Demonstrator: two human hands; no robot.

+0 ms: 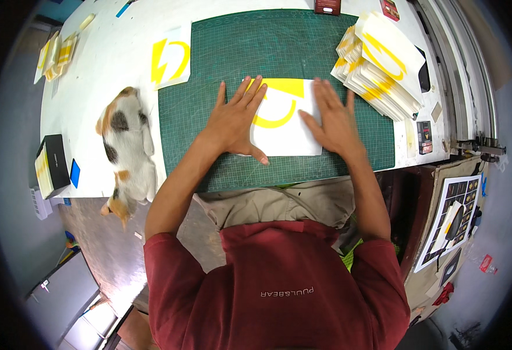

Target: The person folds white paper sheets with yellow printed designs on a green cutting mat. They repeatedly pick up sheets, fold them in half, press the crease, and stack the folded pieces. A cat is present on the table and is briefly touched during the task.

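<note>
A white sheet [288,140] with yellow printed shapes lies flat on the green cutting mat [250,46]. My left hand [235,123] rests spread over its left side, fingertips near the top edge and thumb at the bottom edge. On the right side, my right hand [334,119] lies with fingers stretched and thumb out over the sheet; its outline is slightly smeared. Neither hand grips anything. Another white piece with yellow shapes [171,58] lies at the mat's upper left edge. A fanned stack of similar white and yellow pieces [378,81] sits at the right.
A calico cat [130,131] lies left of the mat, its head over the table edge. A black box [55,163] with pieces in it and a blue card [75,173] are farther left. Small boxes [424,137] stand at the right, near a metal rail [471,76].
</note>
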